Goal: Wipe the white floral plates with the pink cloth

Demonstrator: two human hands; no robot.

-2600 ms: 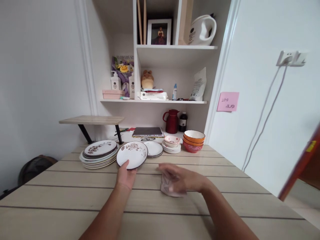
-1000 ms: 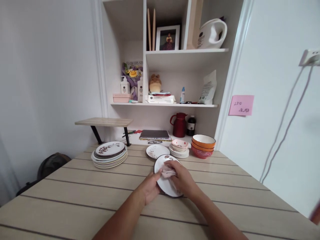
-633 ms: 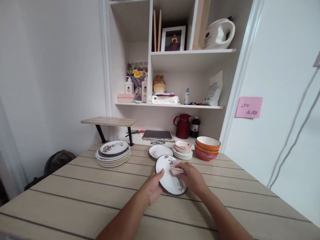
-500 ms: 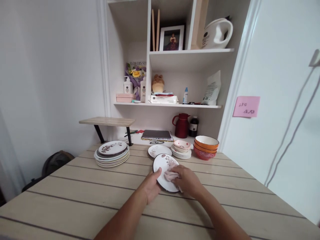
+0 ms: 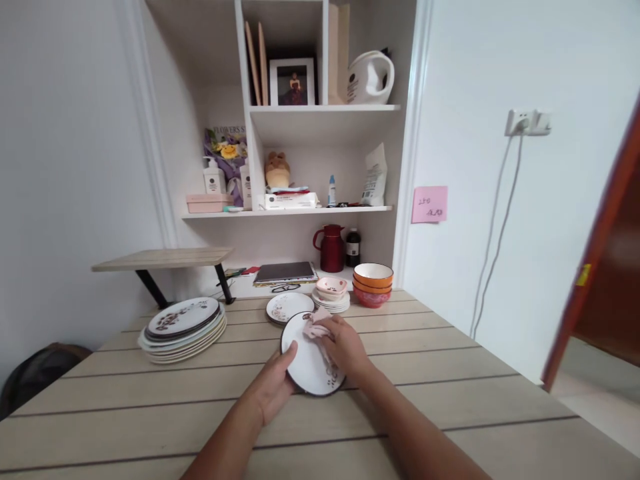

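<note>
A round white plate point(image 5: 303, 363) with a dark rim and brown floral print is held tilted above the table. My left hand point(image 5: 276, 381) grips its left edge, thumb on top and the fingers underneath, mostly hidden. Bunched in my right hand point(image 5: 345, 343) is a pale pink cloth point(image 5: 316, 325), pressed against the plate's upper right face. Just behind it lie similar small floral plates point(image 5: 287, 307). Beside those, a pink square bowl point(image 5: 332, 287) rests on a stack of small white plates point(image 5: 334, 305).
On the left stands a tall stack of larger plates point(image 5: 185, 327), near a small raised wooden shelf point(image 5: 165, 259). Orange and red bowls point(image 5: 373, 287) are stacked at the back right. Behind are a laptop point(image 5: 285, 271), a red jug point(image 5: 331, 248) and a dark bottle point(image 5: 353, 248).
The camera view has swung to the right. The held plate has been turned, its print shifting toward the lower right, and the cloth now sits nearer its top edge.
</note>
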